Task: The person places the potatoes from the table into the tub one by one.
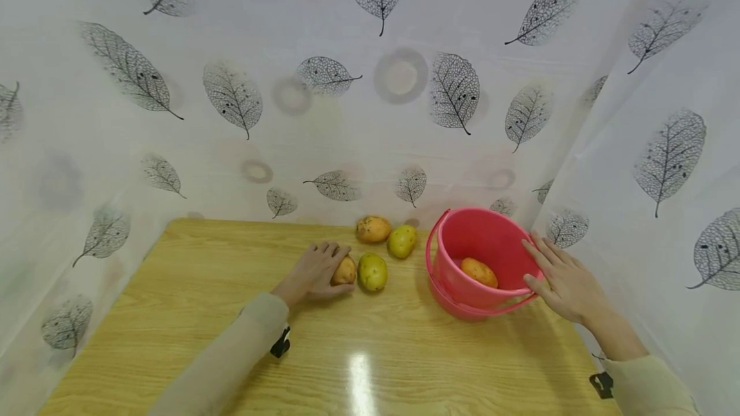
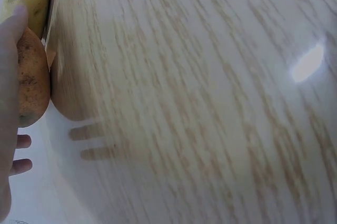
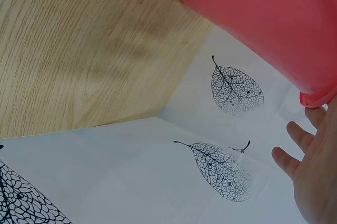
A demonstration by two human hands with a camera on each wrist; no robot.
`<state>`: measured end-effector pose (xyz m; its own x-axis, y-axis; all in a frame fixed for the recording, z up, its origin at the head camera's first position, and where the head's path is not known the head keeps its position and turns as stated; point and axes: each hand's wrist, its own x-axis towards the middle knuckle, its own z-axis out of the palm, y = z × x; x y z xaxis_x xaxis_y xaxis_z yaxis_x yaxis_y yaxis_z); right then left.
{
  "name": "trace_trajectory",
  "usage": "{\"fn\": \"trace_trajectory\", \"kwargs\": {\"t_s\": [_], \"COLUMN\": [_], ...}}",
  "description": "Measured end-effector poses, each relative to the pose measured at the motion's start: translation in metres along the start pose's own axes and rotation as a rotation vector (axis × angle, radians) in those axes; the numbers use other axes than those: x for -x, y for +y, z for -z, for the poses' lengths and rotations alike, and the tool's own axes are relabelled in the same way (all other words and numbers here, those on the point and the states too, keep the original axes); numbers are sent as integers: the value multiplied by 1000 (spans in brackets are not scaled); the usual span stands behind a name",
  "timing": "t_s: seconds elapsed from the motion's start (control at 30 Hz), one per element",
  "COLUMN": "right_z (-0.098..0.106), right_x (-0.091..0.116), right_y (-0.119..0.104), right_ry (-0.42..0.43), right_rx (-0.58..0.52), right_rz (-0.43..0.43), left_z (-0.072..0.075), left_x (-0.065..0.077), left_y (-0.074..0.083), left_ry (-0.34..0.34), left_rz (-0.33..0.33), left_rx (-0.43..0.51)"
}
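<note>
Left hand (image 1: 319, 273) holds a brown potato (image 1: 345, 270); right hand (image 1: 565, 283), spread wide, touches the pink bucket (image 1: 491, 242) at three o'clock.

Screened table nook; room type unclear; leaf-print sheeting (image 1: 341, 140); wood-grain table (image 1: 220, 262)

Bucket (image 1: 509, 249): smooth plastic, soft sheen. Table (image 1: 324, 358) under it: wood-grain top, glossy, throwing back bright glare. Sheet (image 1: 335, 140) behind bucket: smooth, looks like plastic. Left of bucket: brown potato (image 2: 33, 84), dull, rough-skinned; yellow potato (image 1: 372, 271), smoother, pitted; sleeve (image 1: 231, 352), matt cloth.
</note>
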<state>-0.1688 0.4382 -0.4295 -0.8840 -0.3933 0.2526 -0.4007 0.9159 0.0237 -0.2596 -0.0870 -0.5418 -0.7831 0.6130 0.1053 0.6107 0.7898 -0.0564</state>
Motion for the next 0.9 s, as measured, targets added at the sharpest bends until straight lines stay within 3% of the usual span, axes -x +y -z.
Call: {"fn": "trace_trajectory", "kwargs": {"t_s": [0.5,0.9], "right_z": [-1,-4], "right_x": [0,1], "right_y": [-1,0], "right_ry": [12,23], "right_rx": [14,9], "right_rz": [10,4], "left_z": [0,1], "left_x": [3,8], "left_y": [-1,0], "left_ry": [2,99], "left_rz": [45,62], "left_rx": [39,105]}}
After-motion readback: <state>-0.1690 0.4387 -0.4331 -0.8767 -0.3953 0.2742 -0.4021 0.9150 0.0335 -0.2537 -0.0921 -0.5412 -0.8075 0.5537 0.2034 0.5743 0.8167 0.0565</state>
